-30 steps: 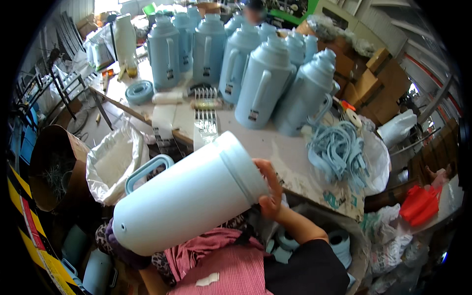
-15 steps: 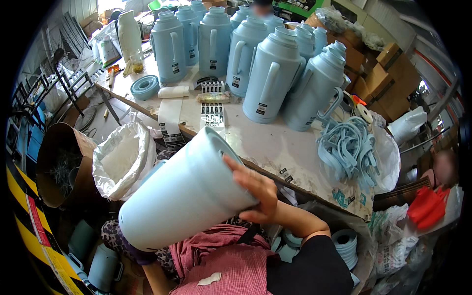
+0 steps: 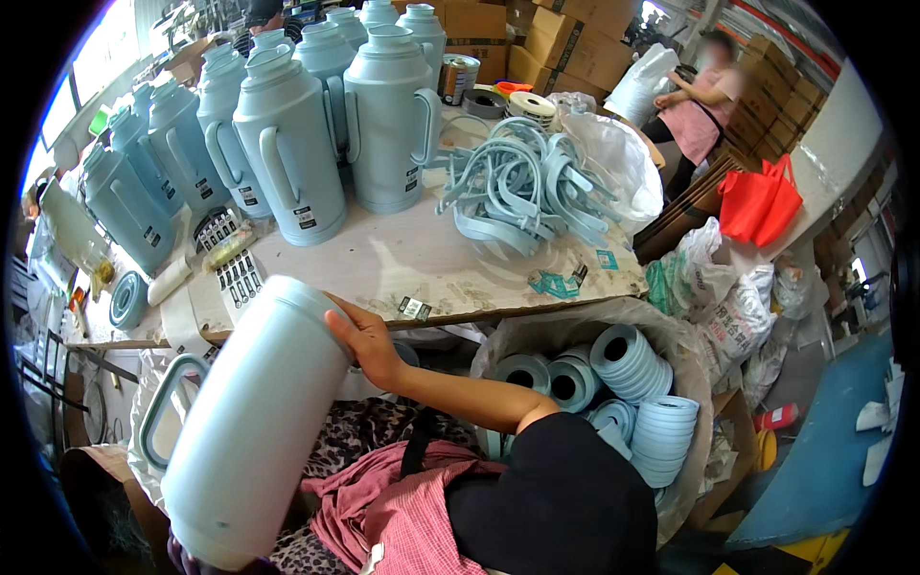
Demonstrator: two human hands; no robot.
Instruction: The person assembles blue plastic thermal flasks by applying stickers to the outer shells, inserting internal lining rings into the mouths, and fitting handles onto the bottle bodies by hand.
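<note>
A light blue thermos flask casing (image 3: 264,412) is tilted in front of me over my lap, its loop handle (image 3: 153,412) on the left side. My right hand (image 3: 369,340) grips the casing's upper end, thumb at the rim. At the lower end, purple covering shows at both sides of the base, where my left hand (image 3: 179,554) holds it; most of that hand is hidden behind the casing. Similar light blue thermos flasks (image 3: 287,158) stand upright on the table (image 3: 369,273) beyond, with handles and small dark labels.
A tangle of light blue strap-like handles (image 3: 522,182) lies on the table's right. Below, a lined bin (image 3: 685,383) holds stacked blue rings (image 3: 661,436). Label sheets (image 3: 240,278) and a blue ring (image 3: 127,299) lie at left. A seated person (image 3: 704,105) is far right.
My view has swung to the right. The casing has turned more upright, bringing its handle into sight on the left, and my right hand remains at its upper end.
</note>
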